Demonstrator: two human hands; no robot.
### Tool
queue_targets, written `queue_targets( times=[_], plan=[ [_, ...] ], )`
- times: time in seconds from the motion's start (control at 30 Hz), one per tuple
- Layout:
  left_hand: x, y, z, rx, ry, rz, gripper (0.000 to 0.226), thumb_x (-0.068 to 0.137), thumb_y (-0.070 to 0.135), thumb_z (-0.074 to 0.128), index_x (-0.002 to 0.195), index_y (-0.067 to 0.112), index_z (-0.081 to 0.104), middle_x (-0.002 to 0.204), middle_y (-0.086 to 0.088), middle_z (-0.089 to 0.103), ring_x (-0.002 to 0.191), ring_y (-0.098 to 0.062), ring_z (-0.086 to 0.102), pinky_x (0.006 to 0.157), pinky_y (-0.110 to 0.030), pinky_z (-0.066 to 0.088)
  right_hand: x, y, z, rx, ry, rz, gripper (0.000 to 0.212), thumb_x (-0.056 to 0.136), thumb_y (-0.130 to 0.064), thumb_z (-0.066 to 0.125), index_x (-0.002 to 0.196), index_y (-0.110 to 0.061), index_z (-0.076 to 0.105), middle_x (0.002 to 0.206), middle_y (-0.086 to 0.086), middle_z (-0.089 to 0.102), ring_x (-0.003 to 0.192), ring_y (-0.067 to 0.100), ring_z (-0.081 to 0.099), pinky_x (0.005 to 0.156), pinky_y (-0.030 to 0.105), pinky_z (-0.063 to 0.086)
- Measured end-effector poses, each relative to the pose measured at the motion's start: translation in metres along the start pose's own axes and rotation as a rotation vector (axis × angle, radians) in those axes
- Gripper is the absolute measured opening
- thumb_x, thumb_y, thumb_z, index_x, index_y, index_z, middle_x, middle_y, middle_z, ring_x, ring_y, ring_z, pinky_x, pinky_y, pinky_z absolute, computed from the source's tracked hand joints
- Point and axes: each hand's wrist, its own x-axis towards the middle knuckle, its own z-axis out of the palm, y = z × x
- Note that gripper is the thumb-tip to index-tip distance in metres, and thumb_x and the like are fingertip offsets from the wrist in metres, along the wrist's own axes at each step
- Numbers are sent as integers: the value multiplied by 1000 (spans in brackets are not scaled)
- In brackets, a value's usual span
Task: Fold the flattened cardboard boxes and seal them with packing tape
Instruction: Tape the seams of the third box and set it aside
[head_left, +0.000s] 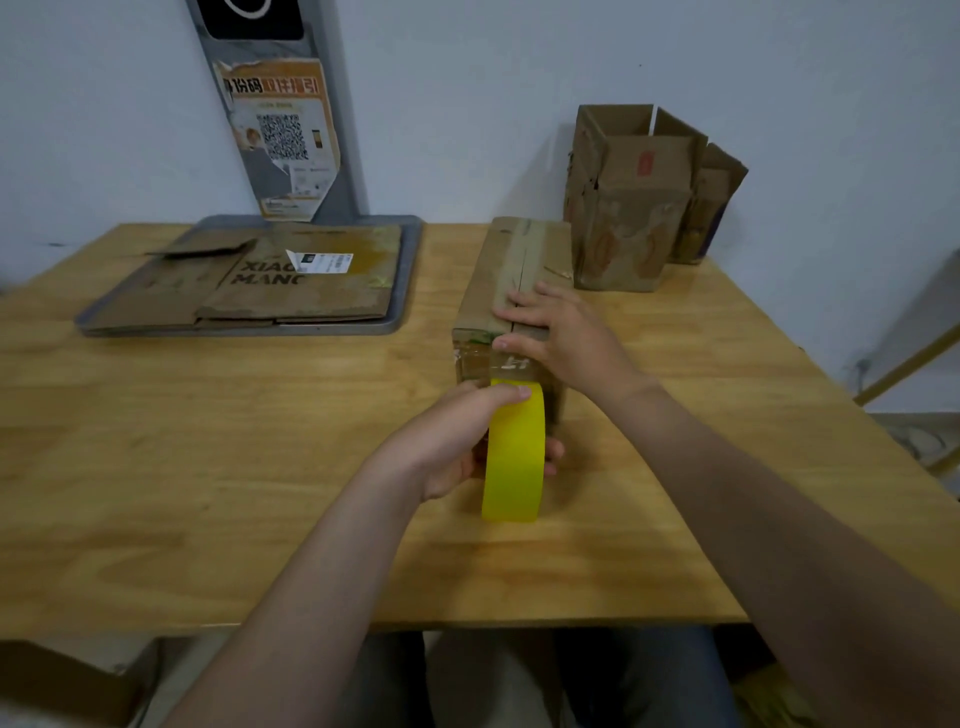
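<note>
Where the wooden table (208, 415) meets the wall at its far left, a grey tray (405, 291) holds a stack of flattened cardboard boxes (270, 291), the top one bearing a white label. Nearer the front edge and about midway across, the left hand (457, 441) grips a roll of yellow packing tape (514, 457) stood on edge, fingers curled over its top and thumb hidden behind it, the roll touching the near end of a folded box (514, 270). That box lies lengthwise toward the far edge, and the right hand (561, 332) presses flat on its closed top flaps, fingers spread across the centre seam. At the far right corner stand open upright boxes (628, 208), just beside the folded one.
</note>
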Motion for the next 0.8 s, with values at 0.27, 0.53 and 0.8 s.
queue_targets(
  times=[0.27, 0.53, 0.8],
  plan=[
    [20, 18, -18, -30, -11, -25, 35, 106, 33, 51, 136, 15, 54, 111, -24, 74, 92, -35, 75, 83, -46, 61, -8, 4, 5, -174, 39, -46, 64, 84, -47, 76, 144, -41, 54, 157, -14, 44, 151, 17, 25, 119, 41, 27],
    [21, 13, -23, -20, -93, -153, 42, 106, 38, 46, 138, 10, 45, 115, -26, 72, 95, -31, 76, 78, -42, 63, -4, 4, 3, -126, 33, -2, 69, 78, -57, 78, 142, -45, 54, 156, -20, 43, 151, 12, 24, 119, 50, 31],
    [24, 22, -34, -33, -133, -199, 46, 104, 38, 50, 138, 6, 49, 122, -25, 70, 99, -32, 74, 83, -42, 62, -7, 9, 5, -225, 62, -74, 70, 82, -57, 74, 147, -43, 49, 158, -16, 43, 152, 13, 23, 116, 44, 33]
  ],
)
